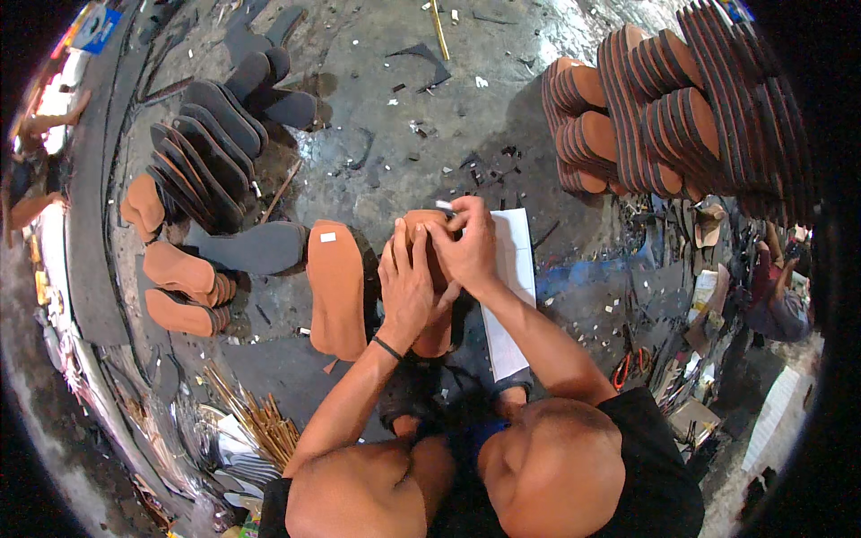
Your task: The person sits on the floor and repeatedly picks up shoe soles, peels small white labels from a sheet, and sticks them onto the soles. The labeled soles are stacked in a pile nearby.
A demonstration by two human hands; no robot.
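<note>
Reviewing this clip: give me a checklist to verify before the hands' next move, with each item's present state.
1. Left hand on the brown, elongated shoe sole: ok, its fingers lie across the top.
2. Right hand at that sole's far end: ok.
3. Small white piece gripped by the right fingers: cannot tell, partly hidden.
4. Neighbouring brown sole with a white rectangular label apart from the left fingers: ok, a gap shows.
5. White paper sheet free of the right forearm: cannot tell, the arm overlaps it in view.
6. Red-handled scissors out of both hands: ok, off to the right.
</note>
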